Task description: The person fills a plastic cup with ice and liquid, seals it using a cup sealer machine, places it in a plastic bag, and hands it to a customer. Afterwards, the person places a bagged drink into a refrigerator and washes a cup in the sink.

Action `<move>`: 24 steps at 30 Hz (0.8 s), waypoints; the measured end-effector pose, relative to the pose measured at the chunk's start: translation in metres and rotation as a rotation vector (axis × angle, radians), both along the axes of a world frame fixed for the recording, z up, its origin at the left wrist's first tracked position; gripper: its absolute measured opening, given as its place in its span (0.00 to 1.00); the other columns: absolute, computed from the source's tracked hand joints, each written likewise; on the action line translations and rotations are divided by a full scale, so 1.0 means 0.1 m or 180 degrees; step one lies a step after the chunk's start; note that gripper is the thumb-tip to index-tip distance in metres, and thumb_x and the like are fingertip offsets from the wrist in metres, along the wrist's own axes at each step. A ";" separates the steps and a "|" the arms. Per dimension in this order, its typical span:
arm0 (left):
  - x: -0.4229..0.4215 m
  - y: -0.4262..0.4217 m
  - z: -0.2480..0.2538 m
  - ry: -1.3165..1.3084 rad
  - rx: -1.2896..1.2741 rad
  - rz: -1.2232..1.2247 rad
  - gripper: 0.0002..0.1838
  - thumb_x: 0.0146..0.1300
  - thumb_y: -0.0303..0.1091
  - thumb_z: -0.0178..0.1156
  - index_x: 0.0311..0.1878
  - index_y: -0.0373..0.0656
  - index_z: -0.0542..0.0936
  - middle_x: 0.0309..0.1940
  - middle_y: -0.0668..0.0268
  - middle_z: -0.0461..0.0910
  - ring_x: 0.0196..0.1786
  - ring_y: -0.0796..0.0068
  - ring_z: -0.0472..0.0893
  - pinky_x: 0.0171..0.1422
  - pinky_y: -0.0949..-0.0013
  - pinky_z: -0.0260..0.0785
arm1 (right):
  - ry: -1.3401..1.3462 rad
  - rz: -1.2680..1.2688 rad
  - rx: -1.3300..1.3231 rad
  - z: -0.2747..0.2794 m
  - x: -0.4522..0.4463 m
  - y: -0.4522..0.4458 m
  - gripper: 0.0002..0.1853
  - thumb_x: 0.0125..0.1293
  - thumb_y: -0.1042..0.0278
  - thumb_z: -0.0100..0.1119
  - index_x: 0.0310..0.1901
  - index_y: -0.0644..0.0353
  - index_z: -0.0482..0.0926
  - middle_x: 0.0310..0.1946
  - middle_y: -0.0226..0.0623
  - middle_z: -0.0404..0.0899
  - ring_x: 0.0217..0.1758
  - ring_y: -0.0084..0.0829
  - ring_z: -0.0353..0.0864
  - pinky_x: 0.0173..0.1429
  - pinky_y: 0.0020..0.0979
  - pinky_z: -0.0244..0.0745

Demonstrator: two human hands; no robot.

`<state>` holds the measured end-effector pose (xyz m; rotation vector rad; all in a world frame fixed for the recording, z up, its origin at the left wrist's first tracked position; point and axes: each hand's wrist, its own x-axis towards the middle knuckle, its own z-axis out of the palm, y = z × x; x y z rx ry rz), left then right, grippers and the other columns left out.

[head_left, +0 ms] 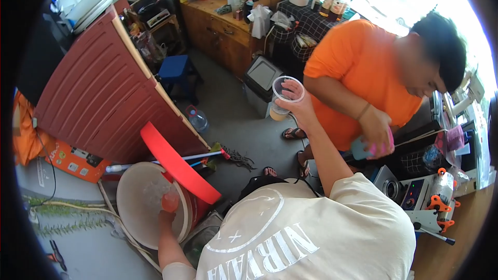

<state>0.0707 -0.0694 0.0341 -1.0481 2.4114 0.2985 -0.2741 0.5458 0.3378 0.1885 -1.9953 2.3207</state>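
The person's hands were well apart, each closed around something of its own. The right hand (301,107) gripped a clear plastic cup (280,105) by its side, out in front of the body and above the grey floor (244,142). The cup stood tilted: its round mouth faced up toward the camera, and its long axis ran from that mouth down and a little leftward to the base, where a beige patch showed. Fingers showed within the circle of the rim, though whether they were inside the cup or behind its clear wall could not be told, nor whether it was one cup or several nested.

The left hand (167,218) was down inside a round bin (132,205), holding a translucent red scoop or cup (170,201) whose body pointed away from the wrist. The hand covered its near end, so any handle was hidden. Pale, glassy pieces (152,191), apparently ice, lay blurred beside it. A red lid (179,163) leaned on edge against the bin, hiding part of its outer side.

Nearby, a person in orange (358,67) held a pink-and-teal object (361,148), partly covered by their fingers.
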 end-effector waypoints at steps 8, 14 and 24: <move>-0.31 0.79 1.45 0.3801 0.0310 0.0969 0.37 0.67 0.43 0.69 0.73 0.33 0.70 0.67 0.44 0.76 0.66 0.51 0.78 0.68 0.55 0.71 | 0.0589 0.0907 0.0004 0.67 0.05 -0.67 0.36 0.51 0.77 0.80 0.63 0.64 0.77 0.57 0.38 0.80 0.59 0.31 0.81 0.61 0.34 0.78; -0.95 2.68 3.43 0.4254 -0.0149 -0.0435 0.58 0.50 0.41 0.77 0.81 0.44 0.54 0.75 0.41 0.63 0.72 0.45 0.71 0.67 0.52 0.72 | 0.0673 0.1438 -0.0063 0.82 0.11 -1.35 0.38 0.49 0.76 0.81 0.64 0.66 0.76 0.59 0.41 0.79 0.62 0.34 0.81 0.66 0.36 0.76; -0.99 2.68 3.20 0.3969 -0.0058 -0.0297 0.52 0.52 0.37 0.71 0.80 0.40 0.57 0.73 0.42 0.67 0.73 0.40 0.70 0.74 0.48 0.66 | 0.1446 0.1612 0.0164 0.71 0.25 -1.76 0.42 0.45 0.82 0.80 0.66 0.67 0.72 0.63 0.41 0.77 0.68 0.35 0.77 0.74 0.38 0.71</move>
